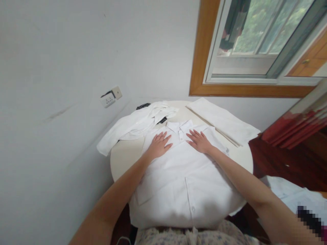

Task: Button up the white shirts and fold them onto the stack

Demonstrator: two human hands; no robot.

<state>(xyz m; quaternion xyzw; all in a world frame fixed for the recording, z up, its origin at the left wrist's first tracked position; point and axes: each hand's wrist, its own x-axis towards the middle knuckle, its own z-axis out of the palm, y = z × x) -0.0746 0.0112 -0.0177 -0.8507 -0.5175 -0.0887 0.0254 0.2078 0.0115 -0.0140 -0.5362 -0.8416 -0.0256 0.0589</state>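
A white button-up shirt (178, 177) lies spread face up over a round table (122, 160), its collar pointing away from me and its lower edge hanging toward my body. My left hand (159, 144) rests flat on the shirt's left upper part, fingers spread. On the right upper part, near the button placket, my right hand (199, 141) lies flat with its fingers apart. Neither hand grips the cloth. Buttons show at the neck and near the bottom of the shirt.
A crumpled white garment (138, 122) lies at the table's back left, over black striped cloth (162, 120). Folded white cloth (224, 120) is at the back right. The wall has a socket (108, 99) and a wood-framed window (196, 68). A red curtain (291, 126) hangs at right.
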